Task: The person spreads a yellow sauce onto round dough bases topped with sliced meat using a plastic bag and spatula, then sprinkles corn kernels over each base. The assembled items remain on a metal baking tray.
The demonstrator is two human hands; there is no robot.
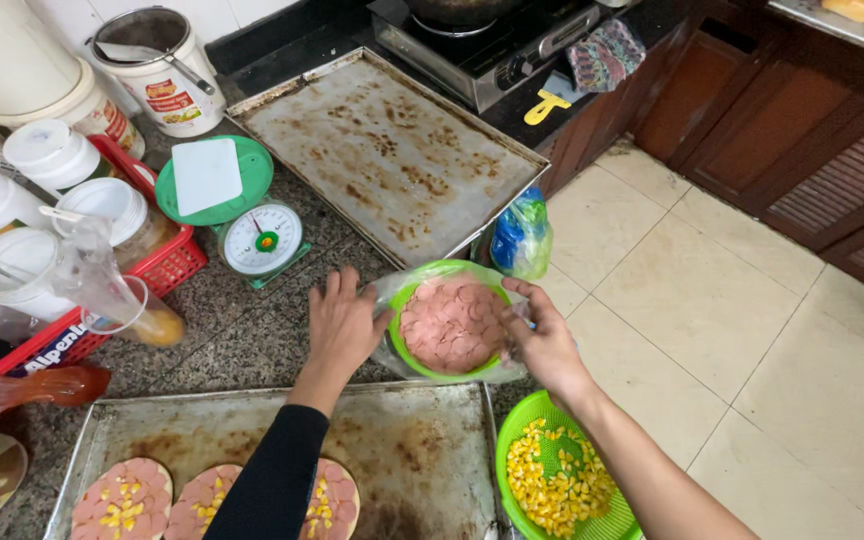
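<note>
A large empty baking tray lies far on the desk, and a near tray carries topped flat rounds. Between them sits a green bowl of pink sausage slices in clear plastic. The left hand rests open against its left side, while the right hand pinches the plastic at its right rim, just beyond a green strainer of corn.

1. Just one view here, a head-worn cam looking steeply down at a speckled stone counter from above.
2. It faces forward toward the stove at the top edge, with tiled floor filling the right side.
3. Pretty close in: both forearms reach up from the bottom edge, and the near baking tray is cropped at the bottom.
4. No second view, so nothing overlaps.
</note>
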